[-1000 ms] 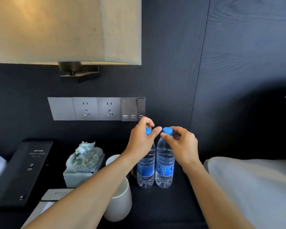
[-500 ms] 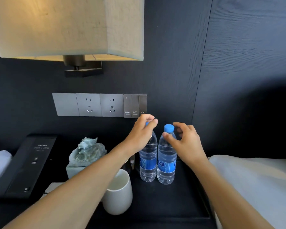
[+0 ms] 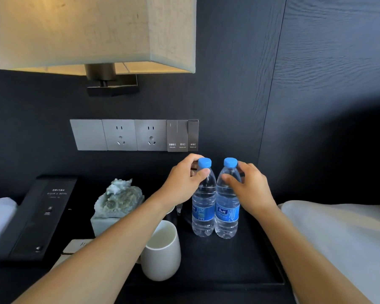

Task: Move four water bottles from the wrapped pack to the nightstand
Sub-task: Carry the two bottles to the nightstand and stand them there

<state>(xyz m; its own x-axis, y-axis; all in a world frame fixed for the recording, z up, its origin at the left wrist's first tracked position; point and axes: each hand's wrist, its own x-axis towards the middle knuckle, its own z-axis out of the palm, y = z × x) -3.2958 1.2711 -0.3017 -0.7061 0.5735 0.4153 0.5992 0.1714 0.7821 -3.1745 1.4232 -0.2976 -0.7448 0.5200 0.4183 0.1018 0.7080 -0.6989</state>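
Two clear water bottles with blue caps and blue labels stand upright side by side on the dark nightstand (image 3: 217, 264). My left hand (image 3: 182, 183) wraps thumb and fingers around the neck of the left bottle (image 3: 203, 207), just under its cap. In the same way, my right hand (image 3: 250, 189) grips the neck of the right bottle (image 3: 227, 211). Both bottle bases rest on the surface. No wrapped pack is in view.
A white mug (image 3: 161, 255) stands under my left forearm, a pale stone ornament (image 3: 119, 198) behind it, a black control panel (image 3: 37, 216) at the left. A wall lamp (image 3: 92, 31) hangs above the sockets (image 3: 119, 134). White bedding (image 3: 338, 238) lies to the right.
Both hands slid down from the caps to the necks of the bottles. The caps are now uncovered. The bottles have stayed on the nightstand.
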